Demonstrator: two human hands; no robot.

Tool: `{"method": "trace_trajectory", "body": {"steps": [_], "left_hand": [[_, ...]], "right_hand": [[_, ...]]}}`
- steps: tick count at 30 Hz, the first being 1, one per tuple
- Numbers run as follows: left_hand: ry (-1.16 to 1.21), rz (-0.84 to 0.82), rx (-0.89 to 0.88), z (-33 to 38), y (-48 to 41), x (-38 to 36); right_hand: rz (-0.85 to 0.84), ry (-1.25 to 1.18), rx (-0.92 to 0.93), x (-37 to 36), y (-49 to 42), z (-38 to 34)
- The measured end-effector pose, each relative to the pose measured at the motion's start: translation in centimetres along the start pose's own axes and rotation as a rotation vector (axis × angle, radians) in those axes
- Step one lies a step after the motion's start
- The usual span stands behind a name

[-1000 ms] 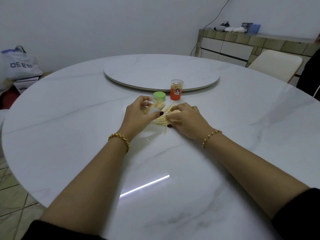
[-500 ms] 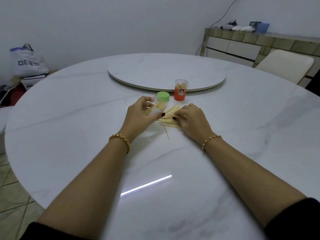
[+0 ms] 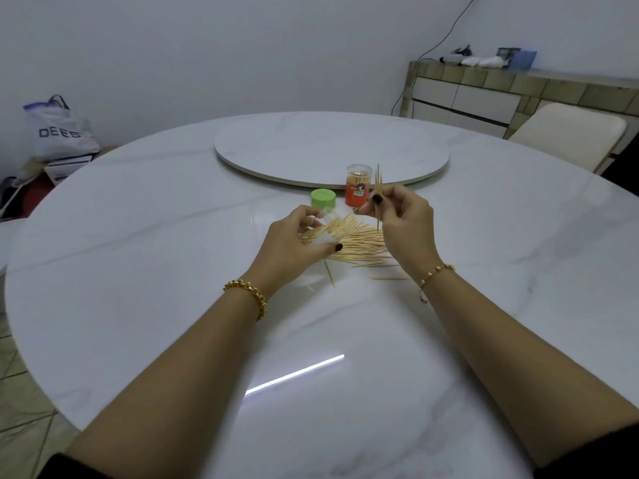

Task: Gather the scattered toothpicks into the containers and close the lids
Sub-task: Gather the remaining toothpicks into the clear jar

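Note:
A pile of scattered toothpicks lies on the white marble table between my hands. My left hand grips a clear container lying tilted on the table, with toothpicks sticking out of its mouth. My right hand is raised above the pile and pinches a small upright bunch of toothpicks. A green lid rests on the table just beyond my left hand. An orange container with a clear lid on stands upright behind the pile.
A round lazy Susan sits at the table's centre, right behind the orange container. A pale chair stands at the right rim, a tiled sideboard behind it. A white bag rests on boxes at the far left.
My right hand has lifted off the pile with a small bunch of toothpicks pinched upright. My left hand has stayed on the clear container. The camera view has shifted slightly.

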State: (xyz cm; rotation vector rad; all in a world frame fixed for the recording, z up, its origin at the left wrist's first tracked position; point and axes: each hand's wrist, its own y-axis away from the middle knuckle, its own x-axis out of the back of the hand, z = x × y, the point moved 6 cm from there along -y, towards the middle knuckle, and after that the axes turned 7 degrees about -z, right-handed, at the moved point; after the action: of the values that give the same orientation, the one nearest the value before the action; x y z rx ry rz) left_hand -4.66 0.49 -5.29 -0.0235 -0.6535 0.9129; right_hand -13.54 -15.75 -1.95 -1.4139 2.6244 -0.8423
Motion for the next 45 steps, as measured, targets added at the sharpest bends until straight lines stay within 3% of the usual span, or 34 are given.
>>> {"method": "trace_trajectory", "body": {"steps": [7,20,29,38,45], "left_hand": [[-0.036,-0.049,-0.038,0.5,0.1,-0.8],[-0.024,-0.014,-0.065,0.9,0.1,-0.4],[0.016,-0.017,-0.036,1.2,0.3,-0.5],[-0.013,-0.014,-0.010,0.5,0.1,0.1],[-0.031,0.005,0.022,0.2,0.1,0.7]], "right_hand": [[0.005,-0.187,0.030,-0.7,0.3,-1.6],[-0.092,-0.184,-0.077,-3.6,1.1,1.1],[-0.332,0.119,-0.006,-5.6,2.0,0.5],[-0.291,0.181,-0.135,-2.6,0.7,2.2],[-0.496,0.703,-0.147,-1.6,0.3,5.3]]}}
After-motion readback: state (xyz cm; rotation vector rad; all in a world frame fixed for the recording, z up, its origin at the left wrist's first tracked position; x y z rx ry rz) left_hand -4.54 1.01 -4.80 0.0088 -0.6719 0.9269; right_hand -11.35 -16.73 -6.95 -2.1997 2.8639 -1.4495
